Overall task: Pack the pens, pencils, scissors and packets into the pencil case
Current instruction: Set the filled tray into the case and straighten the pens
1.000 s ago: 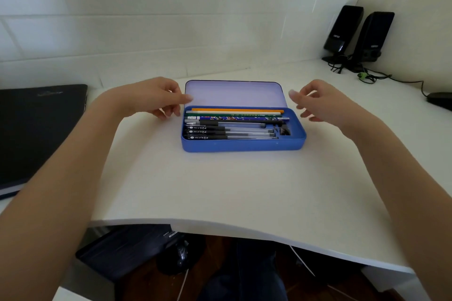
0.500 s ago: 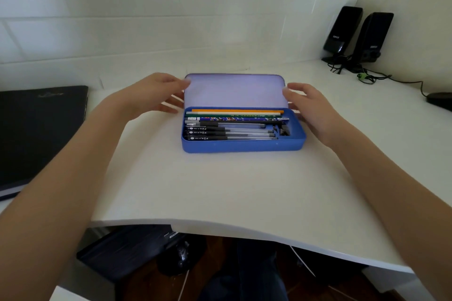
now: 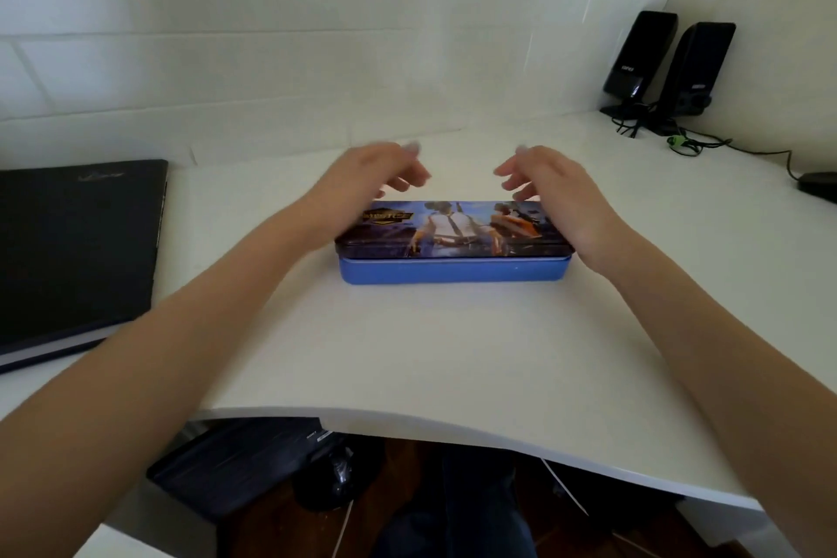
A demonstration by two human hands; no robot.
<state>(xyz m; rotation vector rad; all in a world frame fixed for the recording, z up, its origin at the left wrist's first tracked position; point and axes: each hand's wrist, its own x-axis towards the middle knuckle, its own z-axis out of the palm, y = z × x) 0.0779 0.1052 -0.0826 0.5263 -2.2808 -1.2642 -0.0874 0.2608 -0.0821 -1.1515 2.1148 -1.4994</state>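
Note:
The blue pencil case (image 3: 453, 272) lies in the middle of the white desk (image 3: 407, 353) with its printed lid (image 3: 453, 227) down over the base. The pens and pencils inside are hidden. My left hand (image 3: 367, 181) hovers over the case's back left corner, fingers loosely spread and blurred. My right hand (image 3: 557, 190) hovers over the back right end, fingers relaxed, its heel close to the lid's right edge. Neither hand grips anything.
A closed black laptop (image 3: 77, 249) lies at the left edge of the desk. Two black speakers (image 3: 670, 63) with cables stand in the far right corner, and a dark device (image 3: 820, 184) sits at the right edge. The tiled wall is close behind.
The lid, upright and held at both ends half a second ago, now lies shut over the base. Both hands have moved inward and forward above the lid.

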